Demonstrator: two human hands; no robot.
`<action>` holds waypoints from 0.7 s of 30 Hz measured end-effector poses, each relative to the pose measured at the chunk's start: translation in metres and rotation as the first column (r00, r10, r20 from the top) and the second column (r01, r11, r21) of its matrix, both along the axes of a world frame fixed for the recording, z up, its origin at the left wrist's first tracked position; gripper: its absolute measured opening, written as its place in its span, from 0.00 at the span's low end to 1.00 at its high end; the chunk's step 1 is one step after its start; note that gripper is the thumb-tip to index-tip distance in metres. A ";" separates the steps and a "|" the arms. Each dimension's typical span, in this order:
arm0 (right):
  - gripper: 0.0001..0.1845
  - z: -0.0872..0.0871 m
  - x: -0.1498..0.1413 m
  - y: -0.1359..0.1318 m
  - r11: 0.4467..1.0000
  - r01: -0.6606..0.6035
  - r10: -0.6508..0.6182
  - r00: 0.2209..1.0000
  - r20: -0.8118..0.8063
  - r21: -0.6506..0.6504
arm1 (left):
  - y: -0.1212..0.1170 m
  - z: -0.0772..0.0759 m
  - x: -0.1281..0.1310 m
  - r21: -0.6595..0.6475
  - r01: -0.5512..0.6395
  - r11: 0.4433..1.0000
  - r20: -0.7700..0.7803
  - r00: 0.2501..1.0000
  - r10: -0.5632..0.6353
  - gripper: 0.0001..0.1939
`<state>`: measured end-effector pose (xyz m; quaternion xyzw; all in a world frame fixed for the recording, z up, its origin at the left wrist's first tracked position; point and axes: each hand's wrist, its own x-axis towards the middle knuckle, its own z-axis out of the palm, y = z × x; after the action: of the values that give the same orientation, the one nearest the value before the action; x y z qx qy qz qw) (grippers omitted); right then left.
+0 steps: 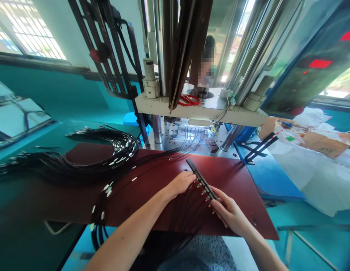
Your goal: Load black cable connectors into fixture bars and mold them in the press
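Note:
A dark slotted bar (201, 177) is held at a slant above the reddish-brown board, with several small metal cable ends (203, 192) in a row along its lower edge. Thin black cables (184, 205) trail from that row towards my lap. My left hand (182, 183) is closed at the bar's left side, its fingertips partly hidden. Around the near end of the bar, my right hand (230, 211) grips with thumb on top and fingers beneath. Behind, in the press, a metal mould (189, 132) holds several cable ends whose cables run left.
Bundled black cables (127, 145) with white tags cover the left of the board (225, 169). Press columns (157, 130) rise behind; red-handled scissors (189, 100) lie on the press plate (169, 106). A black rack (259, 147) and blue surface (272, 173) stand right.

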<state>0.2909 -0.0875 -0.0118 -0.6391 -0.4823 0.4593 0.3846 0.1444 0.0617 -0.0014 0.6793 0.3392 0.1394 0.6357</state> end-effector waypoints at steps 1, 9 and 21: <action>0.27 0.000 0.000 0.001 1.000 0.023 -0.023 1.000 0.003 -0.007 | 0.005 0.001 0.002 0.126 0.006 0.992 -0.034 0.999 -0.002 0.14; 0.17 0.005 -0.001 0.007 0.991 -0.119 0.130 0.673 0.728 -0.066 | 0.060 0.007 0.004 0.915 -0.076 0.396 -0.157 0.838 0.523 0.10; 0.08 0.077 0.037 0.117 0.969 -0.236 0.180 0.476 0.861 -0.072 | 0.074 -0.023 0.030 0.949 0.051 0.311 -0.240 0.758 0.606 0.26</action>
<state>0.3274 0.0298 0.0655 -0.7078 -0.6959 0.1095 0.0527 0.1745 0.1353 -0.0241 0.8452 0.4905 0.2108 -0.0251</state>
